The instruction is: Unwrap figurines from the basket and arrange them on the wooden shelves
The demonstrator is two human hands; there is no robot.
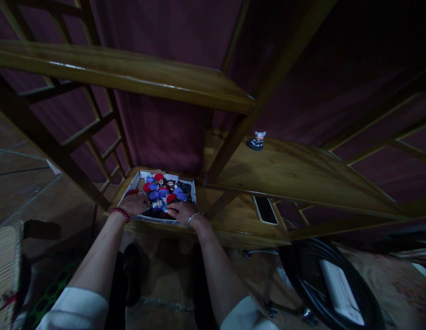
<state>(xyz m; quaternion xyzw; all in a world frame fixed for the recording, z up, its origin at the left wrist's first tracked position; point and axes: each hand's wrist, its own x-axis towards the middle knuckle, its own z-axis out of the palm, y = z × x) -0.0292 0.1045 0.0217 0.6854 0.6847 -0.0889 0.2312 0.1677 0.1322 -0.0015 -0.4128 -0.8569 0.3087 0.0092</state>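
A shallow white cardboard box (194, 191) on the lower wooden shelf holds many small toy figurines (163, 192) with red and blue-purple parts, heaped together. My left hand (135, 204), with a red bead bracelet at the wrist, reaches over the box's left front corner. Its fingers curl down among the figurines, and what they grip is hidden. Over the front right part lies my right hand (181, 212), a silver bangle on its wrist. Its fingers stretch leftward, slightly apart, touching the figurines at the front of the heap.
A lone figurine on a dark base (257, 141) stands on the raised shelf (288, 169) to the right. Below it lies a white-edged dark tray or device (266, 210). A wooden beam (130, 73) crosses above the box. A black round stool (312, 275) holds a white object.
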